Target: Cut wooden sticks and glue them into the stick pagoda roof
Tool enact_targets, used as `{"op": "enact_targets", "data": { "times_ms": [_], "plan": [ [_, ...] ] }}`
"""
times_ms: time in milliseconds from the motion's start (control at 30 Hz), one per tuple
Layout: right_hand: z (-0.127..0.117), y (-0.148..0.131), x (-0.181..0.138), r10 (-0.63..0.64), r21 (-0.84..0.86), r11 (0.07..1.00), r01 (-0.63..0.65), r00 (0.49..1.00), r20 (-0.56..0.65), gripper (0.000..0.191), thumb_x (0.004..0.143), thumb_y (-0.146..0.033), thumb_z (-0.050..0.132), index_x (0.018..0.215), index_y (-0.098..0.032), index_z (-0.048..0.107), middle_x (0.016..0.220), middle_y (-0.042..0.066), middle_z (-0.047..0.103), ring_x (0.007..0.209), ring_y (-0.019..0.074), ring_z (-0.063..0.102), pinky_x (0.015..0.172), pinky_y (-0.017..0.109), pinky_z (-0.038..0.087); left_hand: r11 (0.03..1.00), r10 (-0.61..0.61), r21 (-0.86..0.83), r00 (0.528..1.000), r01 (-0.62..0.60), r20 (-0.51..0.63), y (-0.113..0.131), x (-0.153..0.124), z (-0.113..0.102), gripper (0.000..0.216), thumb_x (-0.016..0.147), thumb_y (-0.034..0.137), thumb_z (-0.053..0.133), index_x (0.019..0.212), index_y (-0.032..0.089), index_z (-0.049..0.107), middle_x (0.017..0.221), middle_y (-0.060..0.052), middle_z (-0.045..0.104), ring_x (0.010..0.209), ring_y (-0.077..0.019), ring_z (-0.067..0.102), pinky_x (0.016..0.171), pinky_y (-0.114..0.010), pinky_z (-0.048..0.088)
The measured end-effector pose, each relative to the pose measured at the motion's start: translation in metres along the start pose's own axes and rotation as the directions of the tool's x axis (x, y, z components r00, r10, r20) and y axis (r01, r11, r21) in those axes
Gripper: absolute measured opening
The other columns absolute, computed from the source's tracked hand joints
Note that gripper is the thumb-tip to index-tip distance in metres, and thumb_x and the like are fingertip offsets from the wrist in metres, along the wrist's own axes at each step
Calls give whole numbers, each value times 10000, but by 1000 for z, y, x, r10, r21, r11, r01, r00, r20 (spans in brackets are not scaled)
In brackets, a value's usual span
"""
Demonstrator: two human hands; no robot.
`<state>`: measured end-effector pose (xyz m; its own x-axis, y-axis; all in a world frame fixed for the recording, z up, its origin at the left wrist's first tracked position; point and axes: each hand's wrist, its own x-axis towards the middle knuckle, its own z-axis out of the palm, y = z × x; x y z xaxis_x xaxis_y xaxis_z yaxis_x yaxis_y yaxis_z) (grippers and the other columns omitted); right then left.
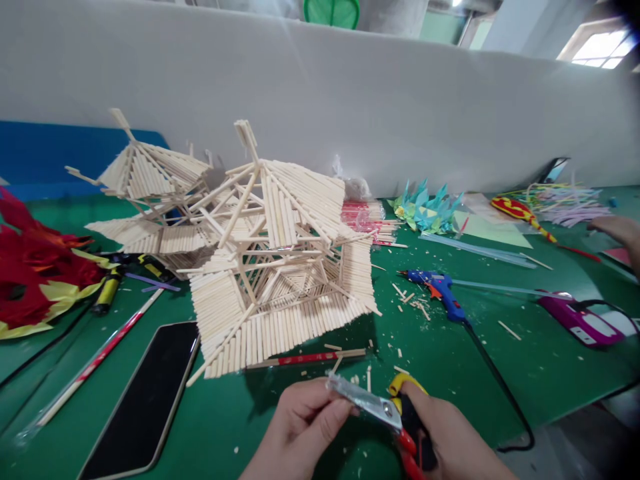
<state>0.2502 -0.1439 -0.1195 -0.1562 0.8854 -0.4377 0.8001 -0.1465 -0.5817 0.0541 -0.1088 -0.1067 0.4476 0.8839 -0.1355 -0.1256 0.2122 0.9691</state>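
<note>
My right hand (440,427) grips scissors (370,399) with silver blades and red, yellow and black handle parts. The blades point left toward my left hand (315,420), whose thumb and forefinger are pinched together by the tip. A short wooden stick (337,365) shows just above the blade there; my fingers and the blades mostly hide what is pinched. In front of both hands stands a pavilion model (295,287) of thin wooden sticks, with a peaked, partly covered roof and a slatted lower skirt. Neither hand touches it.
A second stick model (155,180) stands behind on the left. A phone (145,400) lies at front left. To the right are a blue glue gun (440,290), cut stick bits (413,301) and a purple device (583,320). Another person's hand (620,230) shows at far right.
</note>
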Motion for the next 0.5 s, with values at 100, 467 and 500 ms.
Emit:
{"op": "enact_targets", "data": {
  "times_ms": [100,467,500],
  "plan": [
    [-3,4,0,-15,53,998,19,998,-58,206,641,-257,536,801,-223,410,646,-2,610,561,154,552,499,212,376,994,-67,-93,997,63,-35,-7,1,1,212,742,345,605,645,172,677,566,22,511,542,-88,370,510,-191,283],
    [-12,10,-6,40,41,998,-38,999,-36,413,610,-370,592,933,-222,382,680,8,629,564,160,558,504,231,410,882,-155,-448,988,148,23,-13,2,9,218,756,344,599,667,146,624,466,76,307,453,-66,222,454,-213,162],
    [-12,8,-6,50,33,998,-49,999,-16,420,592,-369,603,925,-219,395,677,12,632,561,162,554,502,233,407,881,-144,-453,989,139,23,-13,2,9,216,758,346,596,673,149,624,472,76,300,457,-68,216,456,-213,165]
  ]
}}
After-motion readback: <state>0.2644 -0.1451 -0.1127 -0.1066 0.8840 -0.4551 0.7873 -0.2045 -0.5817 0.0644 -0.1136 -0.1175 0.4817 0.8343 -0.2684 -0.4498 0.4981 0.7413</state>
